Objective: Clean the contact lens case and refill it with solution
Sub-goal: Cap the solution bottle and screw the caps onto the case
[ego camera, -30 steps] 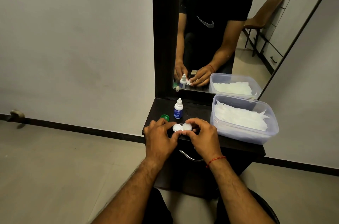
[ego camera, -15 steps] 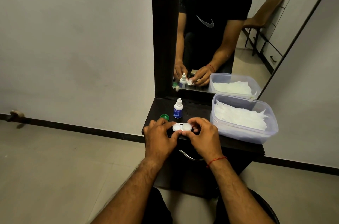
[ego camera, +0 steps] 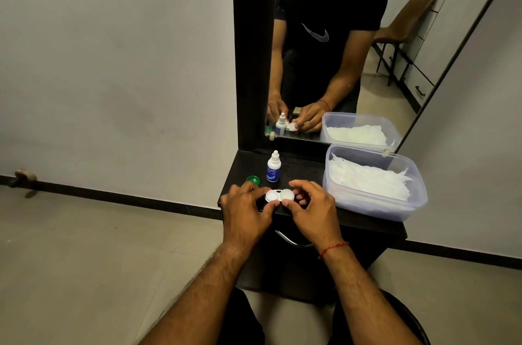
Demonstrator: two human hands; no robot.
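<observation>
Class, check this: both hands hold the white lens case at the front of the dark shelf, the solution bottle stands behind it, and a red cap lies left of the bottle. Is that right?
One detail is wrong. The head view shows the cap left of the solution bottle is green, not red. The rest stands: the left hand and right hand hold the lens case on the shelf.

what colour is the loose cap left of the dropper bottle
Green. The cap lies on the dark shelf beside the dropper bottle, clearest in the head view.

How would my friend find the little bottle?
Look at the dark shelf under the tall mirror. The bottle stands upright behind the hands, left of the plastic box. It alone has a blue label and pointed white tip.
</observation>
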